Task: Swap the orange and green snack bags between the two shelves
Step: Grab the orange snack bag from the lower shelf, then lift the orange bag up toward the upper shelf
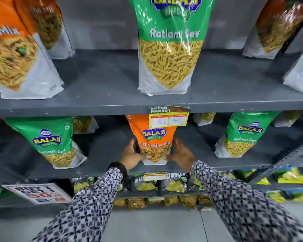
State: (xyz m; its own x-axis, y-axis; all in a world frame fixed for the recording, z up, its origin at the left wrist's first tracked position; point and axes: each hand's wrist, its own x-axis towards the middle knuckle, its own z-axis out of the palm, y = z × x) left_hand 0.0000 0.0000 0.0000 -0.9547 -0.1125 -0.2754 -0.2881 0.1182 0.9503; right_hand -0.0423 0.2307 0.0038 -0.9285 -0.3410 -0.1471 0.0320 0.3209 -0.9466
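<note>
Grey metal store shelving, two hands on one orange bag.

Up on the upper shelf (112, 102) a green Ratlami Sev bag (168, 55) stood upright in the middle, with orange mix bags (16, 63) off to the left and another (273, 28) at the far right. On the lower shelf (101, 149), just under the yellow price tag (168, 119), sat the orange Tikha Mitha Mix bag (154, 144), and I had it clasped from both sides: my left hand (131, 154) wrapped on its left edge, my right hand (180, 154) on its right edge, fingers curled around the lower half. Its bottom looked to be touching the shelf. Green bags stood either side of it, one left (51, 140) and one right (241, 135).
</note>
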